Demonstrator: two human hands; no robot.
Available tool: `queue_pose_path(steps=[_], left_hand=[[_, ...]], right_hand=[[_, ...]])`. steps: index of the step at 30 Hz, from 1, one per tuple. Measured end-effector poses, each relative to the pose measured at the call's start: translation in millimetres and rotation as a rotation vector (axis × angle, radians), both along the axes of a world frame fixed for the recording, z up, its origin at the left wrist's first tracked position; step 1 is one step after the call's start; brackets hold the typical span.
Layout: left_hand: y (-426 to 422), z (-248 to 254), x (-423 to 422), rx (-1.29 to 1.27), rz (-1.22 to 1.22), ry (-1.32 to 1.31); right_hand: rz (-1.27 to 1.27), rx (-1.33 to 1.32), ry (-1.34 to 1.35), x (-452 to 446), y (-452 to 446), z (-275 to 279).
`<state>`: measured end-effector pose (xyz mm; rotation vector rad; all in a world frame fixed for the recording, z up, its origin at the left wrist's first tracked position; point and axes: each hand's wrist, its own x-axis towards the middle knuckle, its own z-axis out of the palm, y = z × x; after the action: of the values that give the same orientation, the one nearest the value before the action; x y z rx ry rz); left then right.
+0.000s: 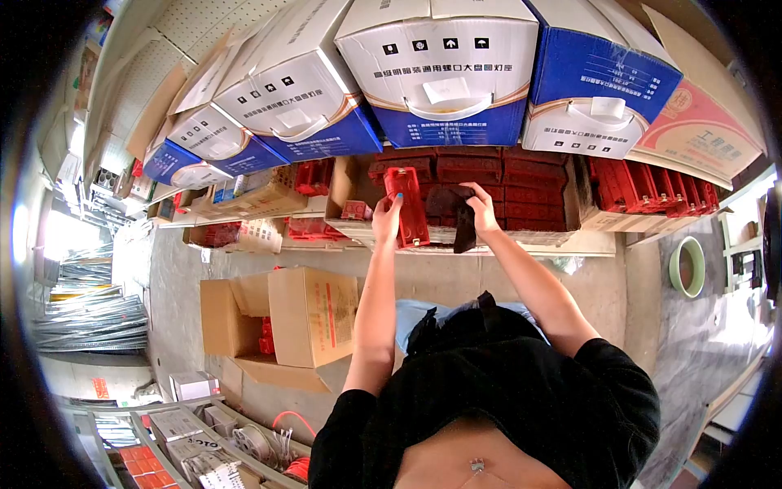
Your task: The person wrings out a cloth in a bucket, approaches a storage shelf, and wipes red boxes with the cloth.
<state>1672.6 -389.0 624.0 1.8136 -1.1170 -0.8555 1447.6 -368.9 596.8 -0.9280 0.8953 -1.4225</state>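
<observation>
My left hand (pixel 387 218) is closed on the side of a long red plastic electrical box (pixel 406 204), which it holds up lengthwise in front of the shelf. My right hand (pixel 483 210) grips a dark, crumpled cloth (pixel 463 224) that hangs down beside the red box, a small gap apart. Behind both hands, an open carton (pixel 342 189) on the shelf holds rows of similar red boxes (pixel 533 191). A small pinkish-red piece (pixel 356 210) lies in that carton, left of my left hand.
Blue-and-white cartons (pixel 444 73) line the shelf above. More red boxes (pixel 643 186) sit in a carton to the right. An open cardboard carton (pixel 314 314) with red items stands on the floor at left. A green bucket (pixel 687 267) stands at right, metal rods (pixel 94 306) at far left.
</observation>
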Motion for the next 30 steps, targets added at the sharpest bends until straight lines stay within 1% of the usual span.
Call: queue_pose_path(steps=[1, 2, 4, 5, 7, 8, 9, 11, 12, 14, 16, 18, 19, 21, 24, 25, 27, 29, 30], left_hand=[[2.1, 6.9, -2.6, 0.02, -0.039, -0.05], [4.1, 13.7, -5.5, 0.042, -0.077, -0.1], [9.0, 27.1, -12.4, 0.035, -0.177, -0.216], [9.5, 24.7, -15.8, 0.023, -0.175, -0.253], [9.4, 21.3, -23.6, -0.003, -0.174, -0.327], [8.0, 20.6, -25.4, 0.078, -0.218, -0.259], [7.6, 19.7, -25.6, 0.063, -0.29, -0.278], [8.7, 17.7, -22.3, 0.037, -0.433, -0.317], [9.6, 16.1, -19.2, 0.025, -0.502, -0.336], [10.6, 13.7, -11.9, 0.027, -0.567, -0.344], [16.0, 15.8, -8.5, 0.036, -0.592, -0.298], [18.0, 8.1, -4.3, -0.035, -0.591, -0.25], [17.7, 4.4, -2.4, -0.071, -0.59, -0.226], [17.0, -1.0, 0.1, -0.036, -0.501, -0.08], [12.0, -10.1, 2.7, -0.004, -0.408, 0.106], [9.3, -14.7, 4.5, 0.002, -0.384, 0.16], [8.8, -15.0, 5.7, -0.01, -0.371, 0.199], [11.0, -7.1, 2.4, -0.038, -0.361, 0.248], [7.9, -14.4, 3.4, -0.076, -0.362, 0.291]], right_hand=[[-0.015, -0.032, 0.05, 0.4, -0.6, 3.5], [-0.014, -0.03, 0.158, 2.3, 0.1, 6.3], [-0.012, -0.024, 0.374, 11.0, 6.4, 33.6], [-0.006, -0.094, 0.524, 14.8, 7.7, 41.5], [-0.041, -0.219, 0.891, 26.3, 5.5, 37.5], [-0.031, -0.195, 0.988, 31.7, 4.5, 32.7], [0.007, -0.127, 1.079, 35.5, 7.6, 36.1], [-0.064, -0.183, 1.15, 40.5, 3.0, 19.1], [-0.056, -0.156, 1.204, 41.5, 1.6, 17.2], [-0.036, -0.106, 1.312, 43.4, -1.4, 13.8], [-0.007, -0.037, 1.335, 46.1, -1.6, 8.4], [0.06, 0.032, 1.333, 44.1, -2.2, 7.1], [0.078, 0.03, 1.302, 43.2, -1.5, 8.0], [0.111, 0.027, 1.238, 42.3, 0.6, 10.9], [0.192, 0.023, 1.347, 48.1, 2.1, 14.5], [0.25, 0.03, 1.345, 49.1, 1.0, 13.9], [0.361, 0.043, 1.334, 52.3, -3.4, 17.6], [0.375, -0.017, 1.347, 62.1, 2.9, 22.0], [0.468, -0.063, 1.317, 66.3, 3.9, 23.7]])
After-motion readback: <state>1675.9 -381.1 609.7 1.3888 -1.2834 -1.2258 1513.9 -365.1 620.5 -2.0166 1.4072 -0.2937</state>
